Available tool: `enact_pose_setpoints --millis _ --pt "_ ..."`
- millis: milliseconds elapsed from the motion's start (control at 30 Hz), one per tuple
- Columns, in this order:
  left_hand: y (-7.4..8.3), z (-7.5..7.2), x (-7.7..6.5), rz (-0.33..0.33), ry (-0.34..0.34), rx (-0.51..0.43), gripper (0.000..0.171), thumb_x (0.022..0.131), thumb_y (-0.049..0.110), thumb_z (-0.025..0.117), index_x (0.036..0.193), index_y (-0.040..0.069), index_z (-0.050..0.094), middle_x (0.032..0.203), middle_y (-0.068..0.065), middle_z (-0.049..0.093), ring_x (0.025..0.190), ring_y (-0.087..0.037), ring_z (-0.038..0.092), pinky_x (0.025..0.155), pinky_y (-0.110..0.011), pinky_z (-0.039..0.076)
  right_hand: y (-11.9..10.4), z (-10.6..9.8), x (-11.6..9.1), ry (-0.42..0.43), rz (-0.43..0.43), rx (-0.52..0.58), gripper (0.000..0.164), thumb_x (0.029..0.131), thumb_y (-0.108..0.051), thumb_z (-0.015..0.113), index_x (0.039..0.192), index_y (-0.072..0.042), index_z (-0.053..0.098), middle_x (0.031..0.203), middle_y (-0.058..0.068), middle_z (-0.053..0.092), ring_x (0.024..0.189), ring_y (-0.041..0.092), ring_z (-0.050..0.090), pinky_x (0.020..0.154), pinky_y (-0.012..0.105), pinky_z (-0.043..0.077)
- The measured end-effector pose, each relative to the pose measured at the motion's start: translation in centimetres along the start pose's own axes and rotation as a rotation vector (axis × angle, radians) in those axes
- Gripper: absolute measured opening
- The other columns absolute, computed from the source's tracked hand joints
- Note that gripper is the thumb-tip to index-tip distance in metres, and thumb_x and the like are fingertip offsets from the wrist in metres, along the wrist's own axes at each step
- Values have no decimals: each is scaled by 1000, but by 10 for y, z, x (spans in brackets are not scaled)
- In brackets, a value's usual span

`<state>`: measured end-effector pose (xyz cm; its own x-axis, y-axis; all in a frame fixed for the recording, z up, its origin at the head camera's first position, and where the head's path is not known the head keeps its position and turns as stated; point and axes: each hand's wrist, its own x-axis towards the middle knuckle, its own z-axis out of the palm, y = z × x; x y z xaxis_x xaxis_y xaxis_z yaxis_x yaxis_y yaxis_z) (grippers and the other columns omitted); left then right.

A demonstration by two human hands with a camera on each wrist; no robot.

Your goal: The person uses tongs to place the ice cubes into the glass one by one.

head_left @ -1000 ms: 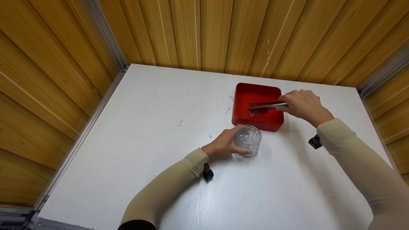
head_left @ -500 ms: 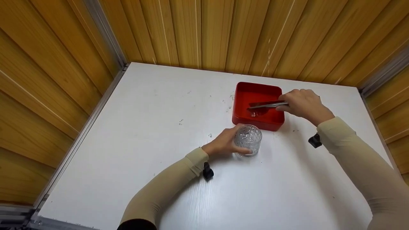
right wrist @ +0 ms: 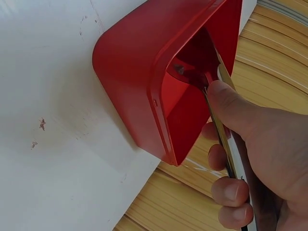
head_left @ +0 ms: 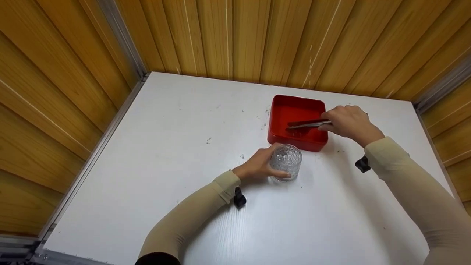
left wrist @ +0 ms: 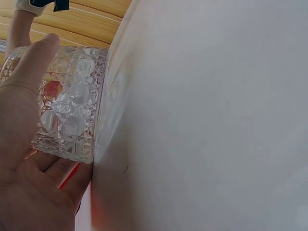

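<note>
A clear cut-glass tumbler (head_left: 289, 160) stands upright on the table in front of the red box. My left hand (head_left: 260, 164) grips it from the left, thumb on the near side and fingers round the far side; the left wrist view shows the patterned glass (left wrist: 72, 101) close up. My right hand (head_left: 349, 123) holds metal tongs (head_left: 309, 124) whose tips reach down into the square red box (head_left: 296, 146). Something small and clear (head_left: 297, 133) lies by the tips, too faint to make out. In the right wrist view the tongs (right wrist: 226, 139) slope into the box.
The white table (head_left: 165, 121) carries a few small dark marks, some left of the box. Wood-panelled walls (head_left: 243, 40) rise behind and at both sides, with a metal rail (head_left: 121, 36) at the left corner.
The tongs' tips have shifted slightly right and down inside the red box, and my right hand has dipped a little. My left hand and the glass stay put.
</note>
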<state>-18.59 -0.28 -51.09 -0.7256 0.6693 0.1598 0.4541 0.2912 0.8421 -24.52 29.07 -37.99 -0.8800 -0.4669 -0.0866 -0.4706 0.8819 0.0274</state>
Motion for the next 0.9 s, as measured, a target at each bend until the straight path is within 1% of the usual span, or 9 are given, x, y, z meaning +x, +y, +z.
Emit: enact_pose_setpoints --millis 200,400,567,700,800,900 --pt "1 -1 0 1 1 7 84 78 39 91 146 22 45 128 -1 66 115 -9 60 98 -22 49 1 1 0 -6 12 -4 24 89 -28 82 107 -12 80 81 2 73 61 20 53 51 33 44" --pt "2 -1 0 -10 -4 10 84 78 40 90 146 22 45 127 -1 66 114 -9 61 98 -23 49 0 1 -1 -2 1 0 24 89 -27 82 107 -11 80 81 2 73 61 20 53 51 34 45" --pt "2 0 0 -15 1 -3 82 78 39 91 145 22 47 126 0 67 114 -9 61 98 -23 49 0 -1 -2 14 -1 -3 15 90 -24 82 98 -11 80 72 0 68 60 20 51 51 33 44" --pt "1 0 1 4 -1 7 81 78 38 91 144 20 47 126 -1 67 114 -8 61 98 -22 49 1 0 -2 23 -2 -24 12 90 -24 81 88 -13 77 64 -2 59 58 19 47 49 32 39" --pt "0 1 1 17 -1 10 80 79 37 91 144 19 47 126 -2 67 114 -9 61 98 -22 49 1 1 -1 21 3 -33 12 90 -24 81 85 -14 76 63 -2 56 58 19 46 48 32 37" --pt "0 0 1 16 -2 7 82 79 36 91 145 19 46 127 -2 67 114 -9 61 98 -22 49 1 2 -1 17 5 -31 11 91 -24 80 88 -14 77 64 -1 57 59 20 46 49 32 38"
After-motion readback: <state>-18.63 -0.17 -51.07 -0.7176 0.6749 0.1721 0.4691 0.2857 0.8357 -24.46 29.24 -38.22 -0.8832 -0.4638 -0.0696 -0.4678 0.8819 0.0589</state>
